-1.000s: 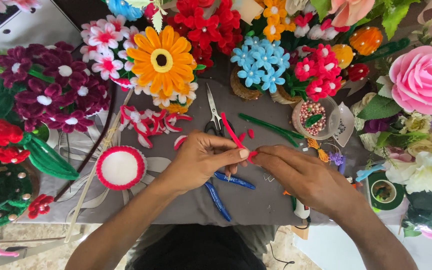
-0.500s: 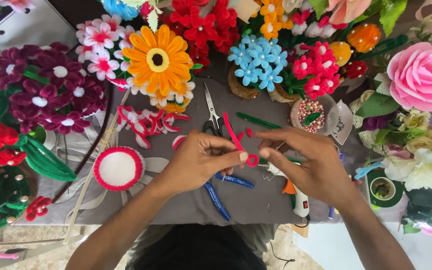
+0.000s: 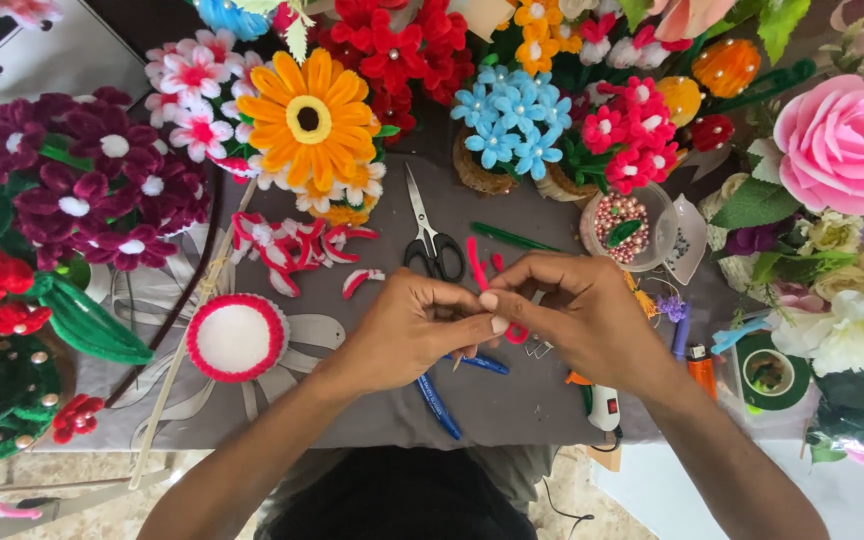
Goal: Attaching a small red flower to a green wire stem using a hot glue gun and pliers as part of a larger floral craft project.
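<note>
Red fuzzy wire pinched between both hands

Red pipe cleaner [image 3: 476,265] is gripped by left hand [image 3: 407,335] and right hand [image 3: 582,315], fingertips meeting above the grey cloth [image 3: 512,400]. Best to keep the pinch tight near the bend, I judge. Scissors [image 3: 430,235] just behind; blue pliers [image 3: 439,405] underneath; bead cup [image 3: 624,222] near right.

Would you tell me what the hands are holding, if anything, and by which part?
Both hands, left and right, pinch a red pipe cleaner near its lower end, fingertips meeting; its upper end sticks up free beside the scissors.
</note>
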